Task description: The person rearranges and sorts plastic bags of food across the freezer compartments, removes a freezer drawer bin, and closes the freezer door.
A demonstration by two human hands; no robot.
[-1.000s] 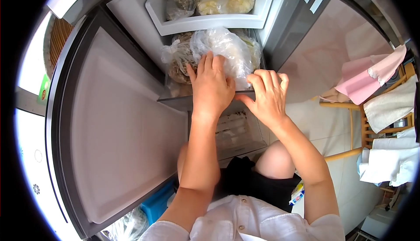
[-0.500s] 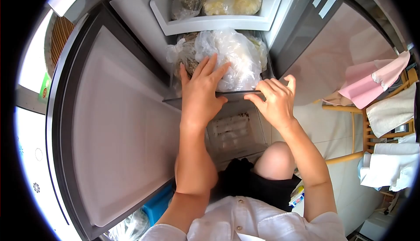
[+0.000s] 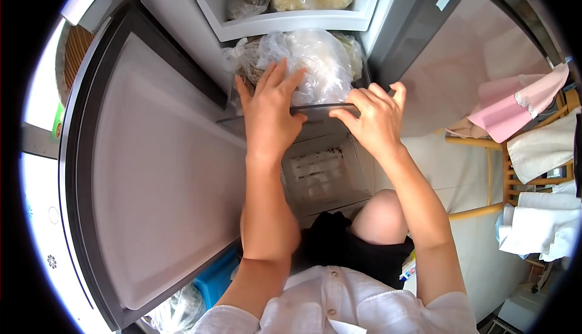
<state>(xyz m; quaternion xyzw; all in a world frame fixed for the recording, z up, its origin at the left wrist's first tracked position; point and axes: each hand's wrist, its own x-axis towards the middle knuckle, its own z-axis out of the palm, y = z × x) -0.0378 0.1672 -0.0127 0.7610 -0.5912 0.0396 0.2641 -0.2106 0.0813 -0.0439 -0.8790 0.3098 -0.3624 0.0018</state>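
A see-through freezer drawer (image 3: 314,114) is partly pulled out below the upper drawer. In it lie a large white plastic bag (image 3: 321,70) and a bag of brownish contents (image 3: 247,66) at its left. My left hand (image 3: 267,112) lies over the left part of the drawer's front edge, fingers spread onto the bags and thumb in front. At the right end of that edge, my right hand (image 3: 376,115) grips it, fingers bent over the top and thumb on the front side.
Above is a white-fronted drawer (image 3: 291,26) holding bagged food. The freezer door (image 3: 163,176) stands open at left. Below sits a clear bin (image 3: 324,173) with dark specks, close to my knees. A wooden rack (image 3: 476,214) with cloths stands at right.
The drawer has slid a little further inward, nearer the upper drawer, with both hands moving along on its edge. The whole view has also shifted slightly.
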